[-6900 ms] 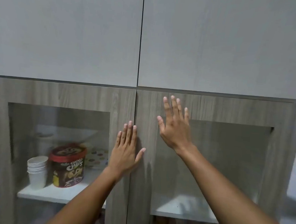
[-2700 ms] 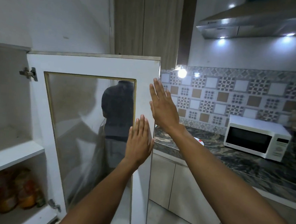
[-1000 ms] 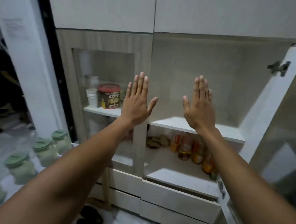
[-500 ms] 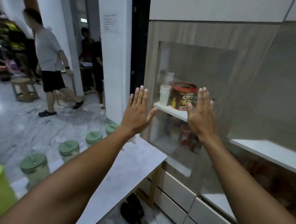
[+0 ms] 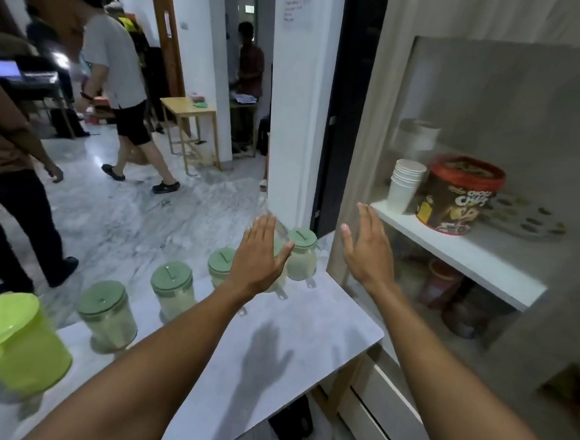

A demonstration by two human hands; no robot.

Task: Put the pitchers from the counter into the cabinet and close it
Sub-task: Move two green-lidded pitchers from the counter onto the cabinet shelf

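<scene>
Two arms reach forward across a pale grey table [image 5: 308,331] that runs from seven o'clock up toward the middle of the view. At three o'clock stands the cabinet [image 5: 367,129], its glass-fronted door [image 5: 516,108] showing a white shelf [image 5: 457,255] inside. On that shelf sits a brown cereal tub [image 5: 458,197] with a red lid, and just beside it at its nine o'clock a stack of white paper cups [image 5: 404,185]. Down at eight o'clock a lime-green pitcher [image 5: 16,341] stands on the table's near end. From there a row of clear pitchers with pale green lids climbs toward twelve o'clock: the nearest [image 5: 107,313], the next [image 5: 172,289], a third [image 5: 220,266] partly behind the left hand, and the farthest [image 5: 301,253] close to the cabinet's side. The left hand [image 5: 260,255] hangs in the air over the table, palm forward, fingers together, thumb out, holding nothing. The right hand [image 5: 365,249] is raised flat too, fingers straight and close, empty, in front of the cabinet's lower edge. At ten o'clock people stand on the marble floor [image 5: 138,216], near a small wooden side table [image 5: 190,108].
</scene>
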